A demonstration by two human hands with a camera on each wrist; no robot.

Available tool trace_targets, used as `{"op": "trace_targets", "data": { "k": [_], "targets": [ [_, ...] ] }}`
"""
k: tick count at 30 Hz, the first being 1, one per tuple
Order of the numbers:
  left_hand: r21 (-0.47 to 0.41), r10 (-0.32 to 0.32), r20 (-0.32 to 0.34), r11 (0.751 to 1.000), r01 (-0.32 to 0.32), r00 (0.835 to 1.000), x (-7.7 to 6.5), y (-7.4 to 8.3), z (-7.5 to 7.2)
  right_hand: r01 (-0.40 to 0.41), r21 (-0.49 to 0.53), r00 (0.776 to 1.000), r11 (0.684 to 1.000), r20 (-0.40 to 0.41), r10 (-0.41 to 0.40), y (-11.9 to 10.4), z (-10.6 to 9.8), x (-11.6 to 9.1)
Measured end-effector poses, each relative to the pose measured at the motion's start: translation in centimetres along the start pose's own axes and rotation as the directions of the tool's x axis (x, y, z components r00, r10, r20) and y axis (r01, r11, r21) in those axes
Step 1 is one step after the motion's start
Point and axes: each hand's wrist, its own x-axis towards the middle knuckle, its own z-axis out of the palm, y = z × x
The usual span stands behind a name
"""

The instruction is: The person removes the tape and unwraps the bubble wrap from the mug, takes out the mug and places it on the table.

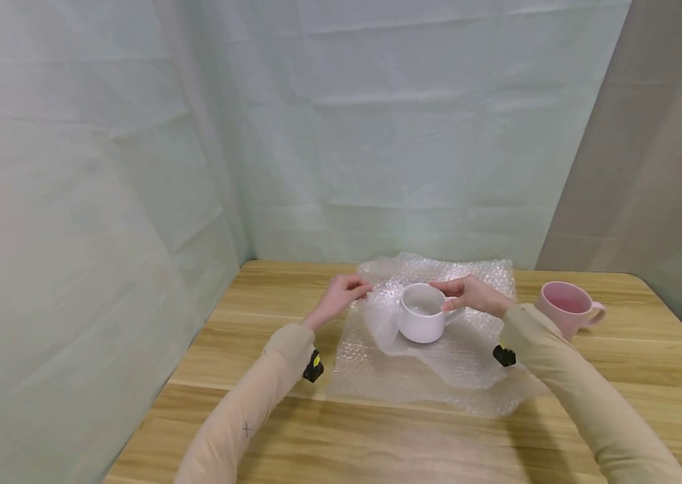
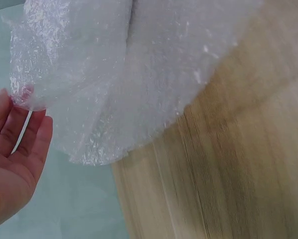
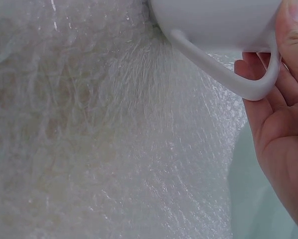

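Note:
A white mug stands upright on a spread sheet of bubble wrap, its handle pointing right. My right hand grips the mug at its handle side, with the thumb near the rim and the other fingers behind. To the left of the mug, my left hand pinches an edge of the bubble wrap between thumb and fingers, clearly seen in the left wrist view. A raised fold of the wrap lies against the mug's left side.
A pink mug stands at the right of the wooden table, partly behind my right sleeve. Pale green cloth hangs behind the table and along its left side.

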Motion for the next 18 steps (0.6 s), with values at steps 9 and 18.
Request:
{"op": "trace_targets", "data": {
  "k": [9,18],
  "targets": [
    [0.117,0.017,0.061,0.993,-0.024,0.998,-0.6,0.1,-0.7,-0.016,0.024,1.000,1.000,0.004,0.016,0.1,0.2,0.0],
    [0.255,0.142,0.334,0.938,-0.235,0.932,-1.9,0.1,-2.0,-0.003,0.026,1.000,1.000,0.002,0.003,0.0,0.3,0.1]
  ]
}}
